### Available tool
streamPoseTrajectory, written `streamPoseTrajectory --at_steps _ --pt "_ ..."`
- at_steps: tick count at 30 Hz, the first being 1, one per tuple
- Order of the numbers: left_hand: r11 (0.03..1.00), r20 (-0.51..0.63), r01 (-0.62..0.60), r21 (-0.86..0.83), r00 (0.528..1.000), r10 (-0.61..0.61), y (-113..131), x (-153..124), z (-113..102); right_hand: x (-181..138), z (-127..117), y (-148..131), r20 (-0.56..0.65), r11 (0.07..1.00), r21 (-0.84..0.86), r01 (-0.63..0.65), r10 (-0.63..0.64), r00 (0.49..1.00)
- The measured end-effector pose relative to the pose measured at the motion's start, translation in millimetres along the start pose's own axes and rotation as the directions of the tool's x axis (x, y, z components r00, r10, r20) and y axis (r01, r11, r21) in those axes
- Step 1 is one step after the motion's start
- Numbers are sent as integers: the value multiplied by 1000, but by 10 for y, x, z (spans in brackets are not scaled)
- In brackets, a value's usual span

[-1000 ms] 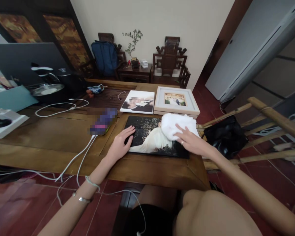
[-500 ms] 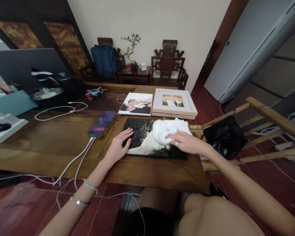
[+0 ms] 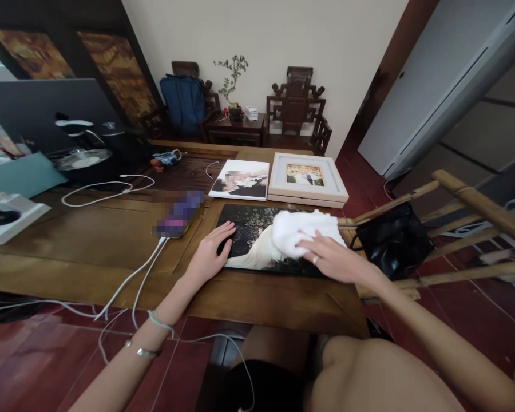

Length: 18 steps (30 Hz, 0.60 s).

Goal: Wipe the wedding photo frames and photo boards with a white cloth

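A dark photo print lies flat at the near edge of the wooden table. My left hand rests flat on the print's left edge, fingers spread. My right hand presses a crumpled white cloth onto the right half of the print, fingers curled over the cloth.
Behind the print lie another photo print and a white framed photo. A phone with white cables sits to the left. A black bag rests on a bamboo chair at the right.
My right hand slid the white cloth across the print, first left and toward me, then slightly back right. My left hand stayed on the print's left edge.
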<state>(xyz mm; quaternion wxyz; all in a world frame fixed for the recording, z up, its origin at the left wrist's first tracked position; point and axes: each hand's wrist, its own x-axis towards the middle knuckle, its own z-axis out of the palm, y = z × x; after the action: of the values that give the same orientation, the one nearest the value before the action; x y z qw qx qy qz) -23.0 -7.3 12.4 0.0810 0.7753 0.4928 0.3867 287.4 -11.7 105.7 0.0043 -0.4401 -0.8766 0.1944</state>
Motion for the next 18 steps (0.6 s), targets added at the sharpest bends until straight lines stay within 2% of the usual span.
streamPoseTrajectory --at_steps 4,6,8,12,15,18 --pt "1000 0 8 4 1000 -8 15 5 -3 -476 51 -236 181 995 96 12 -29 983" --pt "1000 2 9 3 1000 -9 20 7 -5 -575 30 -289 242 990 139 4 -37 970" --pt "1000 0 6 0 1000 -6 23 9 -8 -543 -2 -278 251 989 148 -11 -27 967" --pt "1000 -9 4 1 1000 -4 24 10 -14 -142 -71 -93 133 995 97 7 -20 991" --pt "1000 -5 4 1 1000 -4 21 11 -19 291 -125 101 37 997 54 52 -54 998" --pt "1000 -2 -1 -5 1000 1 11 10 -21 655 -132 236 -9 994 -18 108 -108 994"
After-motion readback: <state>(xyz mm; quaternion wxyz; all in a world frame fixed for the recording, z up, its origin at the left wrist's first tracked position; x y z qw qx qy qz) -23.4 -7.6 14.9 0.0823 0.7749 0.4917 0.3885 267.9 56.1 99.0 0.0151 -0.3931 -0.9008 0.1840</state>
